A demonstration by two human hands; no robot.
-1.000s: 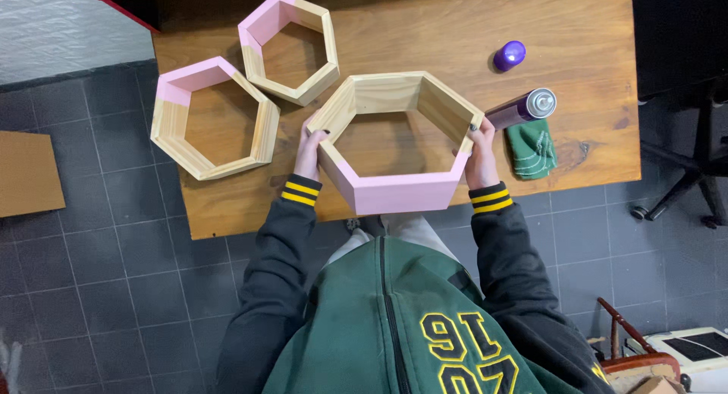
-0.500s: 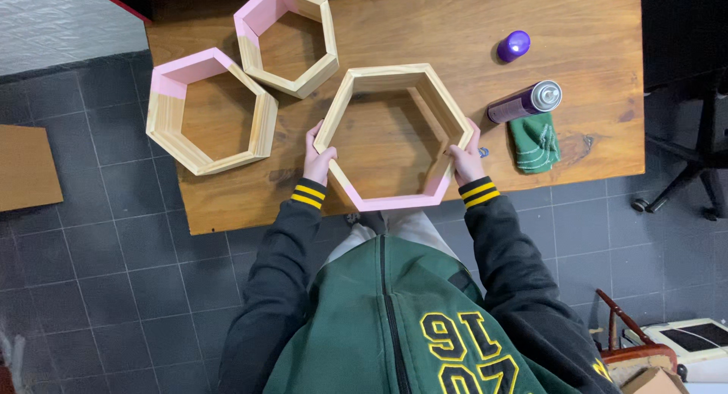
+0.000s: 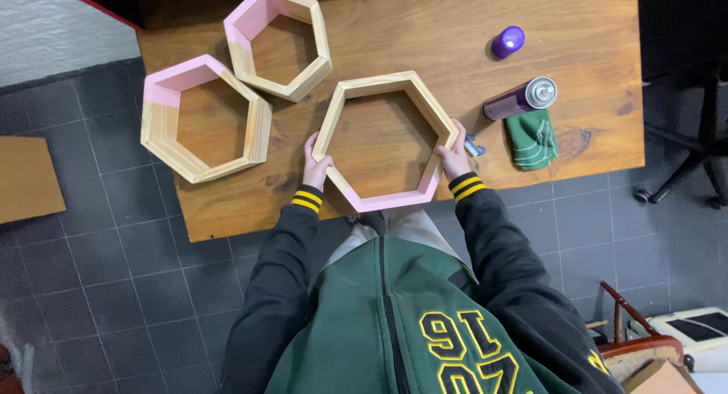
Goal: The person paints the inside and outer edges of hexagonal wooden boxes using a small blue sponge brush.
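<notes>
A hexagonal wooden shelf frame (image 3: 379,85) with a pink lower part lies flat on the wooden table (image 3: 425,30), near its front edge. My left hand (image 3: 315,166) grips the frame's left side. My right hand (image 3: 453,155) grips its right side. Both sleeves are black with yellow-striped cuffs. Two more hexagon frames with pink sections rest on the table: one (image 3: 163,117) at the left edge and one (image 3: 318,45) at the back, touching each other.
A purple spray can (image 3: 519,98) lies on its side right of the held frame, above a folded green cloth (image 3: 531,140). Its purple cap (image 3: 508,41) stands farther back. A cardboard piece (image 3: 26,178) lies on the grey tiled floor at left.
The held frame went from tilted up, with its pink outer face toward me, to lying flat on the table. Both hands kept their grip on its sides.
</notes>
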